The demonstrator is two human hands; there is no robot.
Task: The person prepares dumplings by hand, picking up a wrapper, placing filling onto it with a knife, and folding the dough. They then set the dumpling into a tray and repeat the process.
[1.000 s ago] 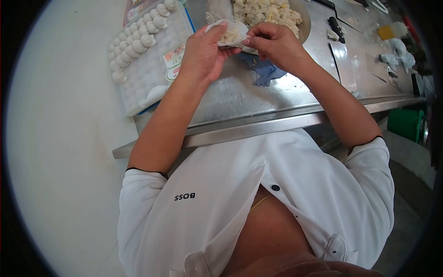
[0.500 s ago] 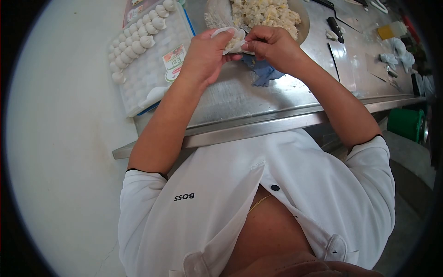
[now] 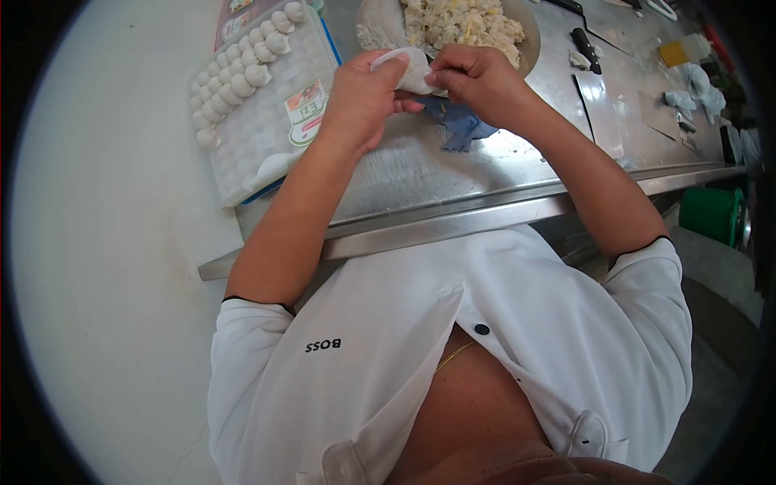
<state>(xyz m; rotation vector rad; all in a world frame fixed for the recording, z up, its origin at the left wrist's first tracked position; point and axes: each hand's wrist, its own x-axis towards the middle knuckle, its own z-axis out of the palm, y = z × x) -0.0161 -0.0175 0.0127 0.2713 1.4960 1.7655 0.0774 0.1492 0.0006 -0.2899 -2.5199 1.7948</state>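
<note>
Between my two hands is a thin white dumpling wrapper (image 3: 414, 71), folded partly over itself. My left hand (image 3: 364, 99) cups it from the left, with the thumb pressing on its near face. On the other side, my right hand (image 3: 478, 79) pinches the wrapper's right edge between thumb and fingertips. Just beyond the hands stands a metal bowl (image 3: 531, 40) of pale, chopped filling (image 3: 465, 23). A clear plastic bag (image 3: 381, 26) leans at the bowl's left. Beneath my hands a blue cloth (image 3: 467, 129) lies crumpled on the steel table.
At left, a white tray (image 3: 234, 174) carries rows of finished dumplings (image 3: 242, 83) and a printed label (image 3: 307, 105). To the right lie a black-handled cleaver (image 3: 598, 113), a bottle of yellow liquid (image 3: 683, 52) and crumpled plastic (image 3: 707, 93). A green bin (image 3: 710, 217) stands below the table edge (image 3: 453, 224).
The wrapper has been folded over further, so the filling that showed inside it is now covered. Both hands stay in nearly the same place.
</note>
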